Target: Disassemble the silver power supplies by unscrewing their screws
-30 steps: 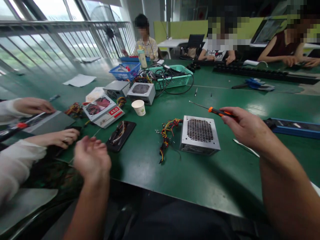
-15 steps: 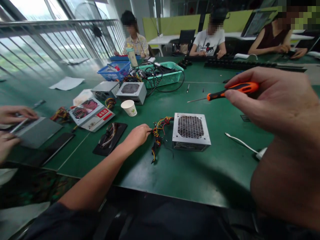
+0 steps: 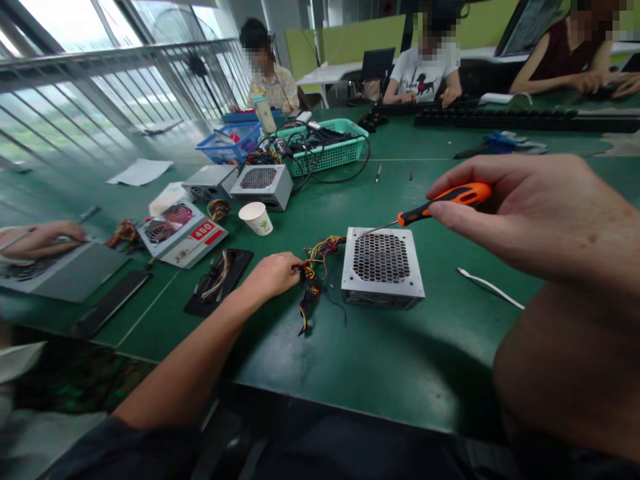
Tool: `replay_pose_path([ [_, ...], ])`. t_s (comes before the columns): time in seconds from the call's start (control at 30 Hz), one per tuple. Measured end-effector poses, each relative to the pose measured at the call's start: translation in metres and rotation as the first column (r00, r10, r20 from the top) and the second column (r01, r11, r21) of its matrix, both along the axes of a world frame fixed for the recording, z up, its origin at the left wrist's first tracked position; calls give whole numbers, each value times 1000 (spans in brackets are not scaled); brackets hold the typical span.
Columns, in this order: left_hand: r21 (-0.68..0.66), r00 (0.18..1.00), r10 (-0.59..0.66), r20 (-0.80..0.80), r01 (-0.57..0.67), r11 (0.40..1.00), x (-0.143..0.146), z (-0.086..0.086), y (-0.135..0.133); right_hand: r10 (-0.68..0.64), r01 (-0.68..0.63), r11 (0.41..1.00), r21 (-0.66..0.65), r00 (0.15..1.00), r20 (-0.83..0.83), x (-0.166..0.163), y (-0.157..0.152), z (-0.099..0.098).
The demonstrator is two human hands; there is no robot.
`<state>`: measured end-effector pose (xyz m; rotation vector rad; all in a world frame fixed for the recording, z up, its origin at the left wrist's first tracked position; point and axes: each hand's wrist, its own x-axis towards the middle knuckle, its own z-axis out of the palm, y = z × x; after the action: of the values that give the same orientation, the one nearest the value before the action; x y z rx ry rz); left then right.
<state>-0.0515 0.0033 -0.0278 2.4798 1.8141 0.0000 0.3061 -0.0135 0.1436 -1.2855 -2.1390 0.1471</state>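
My right hand (image 3: pixel 540 213) keeps its grip clamped on one orange-handled screwdriver (image 3: pixel 445 200), tip above the far-left corner of the nearest of four power supply units (image 3: pixel 383 267). My left hand (image 3: pixel 273 273) touches the wire bundle (image 3: pixel 313 267) just left of that unit; I cannot tell whether that grip pinches. There is one paper cup (image 3: pixel 256 217) and two baskets (image 3: pixel 340 157). The tabletop (image 3: pixel 380 347) is green, with windows (image 3: pixel 75 100) at far left and three people (image 3: pixel 425 70) seated at the far side.

Paper cup (image 3: pixel 256 218), teal basket (image 3: pixel 340 160)

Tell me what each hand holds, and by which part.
Right hand: orange screwdriver, by its handle. Left hand: coloured wires, pinched partway along the bundle.
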Motion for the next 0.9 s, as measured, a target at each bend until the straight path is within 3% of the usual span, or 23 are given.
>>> replay_pose_path([
  [0.43, 25, 980, -181, 85, 179, 984, -16, -9, 2, 52, -48, 998, -39, 995, 91, -3, -3, -1],
  [0.53, 67, 970, -224, 96, 219, 974, -21, 4, -1, 33, -29, 998, -47, 997, 74, -3, 0, -1],
  [0.63, 171, 941, -257, 219, 222, 960, -10, 37, -4, 40, -42, 996, -82, 999, -21, -7, -1, 0],
  [0.7, 274, 882, -277, 382, 179, 945, 9, 58, -1, 60, -72, 991, -114, 993, -104, -15, -2, 0],
  [0.77, 303, 752, -255, 608, 78, 950, 35, 68, 7, 74, -97, 988, -118, 980, -186, -26, -5, -2],
  [0.83, 267, 565, -213, 797, -13, 964, 60, 63, 17, 99, -118, 990, -72, 968, -231, -37, -7, -8],
  [0.9, 258, 440, -246, 864, 33, 966, 78, 45, 25, 150, -158, 987, -20, 962, -229, -46, -7, -16],
])
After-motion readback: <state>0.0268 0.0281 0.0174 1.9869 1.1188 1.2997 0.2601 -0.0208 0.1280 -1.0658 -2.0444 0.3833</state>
